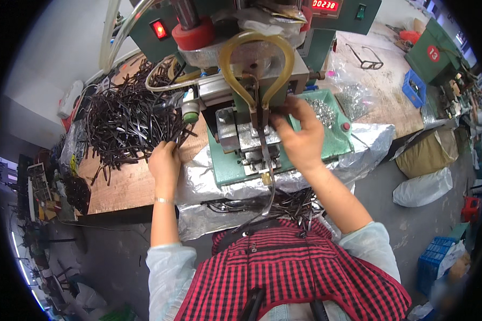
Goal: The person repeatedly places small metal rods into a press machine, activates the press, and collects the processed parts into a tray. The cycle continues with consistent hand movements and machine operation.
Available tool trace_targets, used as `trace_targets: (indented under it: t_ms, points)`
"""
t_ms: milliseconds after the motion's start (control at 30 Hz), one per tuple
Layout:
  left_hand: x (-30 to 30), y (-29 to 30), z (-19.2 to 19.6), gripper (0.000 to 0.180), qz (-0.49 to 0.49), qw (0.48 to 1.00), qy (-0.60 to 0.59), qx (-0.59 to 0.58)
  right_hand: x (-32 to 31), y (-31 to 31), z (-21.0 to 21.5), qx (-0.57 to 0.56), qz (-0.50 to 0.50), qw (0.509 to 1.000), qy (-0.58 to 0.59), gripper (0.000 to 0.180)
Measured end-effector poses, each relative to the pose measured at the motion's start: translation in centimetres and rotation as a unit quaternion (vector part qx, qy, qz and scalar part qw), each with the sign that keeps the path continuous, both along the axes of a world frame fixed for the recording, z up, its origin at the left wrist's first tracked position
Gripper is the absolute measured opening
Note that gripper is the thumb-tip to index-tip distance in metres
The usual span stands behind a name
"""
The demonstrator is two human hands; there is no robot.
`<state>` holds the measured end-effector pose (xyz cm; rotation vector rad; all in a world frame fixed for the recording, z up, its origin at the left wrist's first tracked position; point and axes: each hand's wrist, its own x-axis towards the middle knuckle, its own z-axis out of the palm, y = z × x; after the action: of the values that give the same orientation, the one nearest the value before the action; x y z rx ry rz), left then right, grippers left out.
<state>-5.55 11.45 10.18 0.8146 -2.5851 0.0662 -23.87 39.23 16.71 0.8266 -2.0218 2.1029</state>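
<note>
My left hand (165, 163) is at the near right edge of a heap of dark, thin eyeglass temples (128, 120), its fingers pinched on a temple there. My right hand (302, 140) is raised against the right side of the green bench machine's work head (254, 115). Its thumb and fingers are bent together beside the head; what they pinch, if anything, is hidden. One dark temple (268, 160) runs down from under the head across the metal fixture (254, 155). A looped yellowish tube (226, 51) arches above it.
On the green machine base (334, 144) lie small shiny metal parts (321, 111). More temples (297, 208) rest on foil at the table's front edge. A pair of glasses (370, 64) and a blue bin (414, 88) are at the right. A green-capped button (190, 116) is beside the heap.
</note>
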Motion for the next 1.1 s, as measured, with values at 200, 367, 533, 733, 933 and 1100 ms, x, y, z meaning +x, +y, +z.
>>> trace_targets:
  t_ms: [200,367,533,733,933,1100]
  points:
    - [-0.8,6.1,5.0,0.012,-0.154,0.85,0.432,0.258,1.9,-0.7,0.0,-0.118,0.054,0.988,-0.087,0.047]
    - [-1.5,12.2,12.6,0.013,-0.352,0.828,0.436,0.022,3.8,-0.1,3.1,-0.112,0.086,0.983,-0.114,0.058]
    - [-2.2,15.2,10.5,0.024,-0.456,0.851,0.261,0.004,3.1,2.8,4.4,0.052,0.15,0.986,-0.057,0.056]
    - [-6.3,15.2,8.8,0.026,-0.5,0.819,0.274,-0.068,-4.0,8.0,-4.8,0.303,-0.003,0.946,0.114,0.039]
    - [-6.4,15.4,7.6,0.026,-0.494,0.817,0.289,-0.066,-5.8,10.8,-3.5,0.153,-0.154,0.973,0.08,0.028]
    - [-6.2,15.3,8.0,0.026,-0.493,0.821,0.283,-0.06,-3.6,11.2,-5.5,0.317,-0.127,0.935,0.098,0.018]
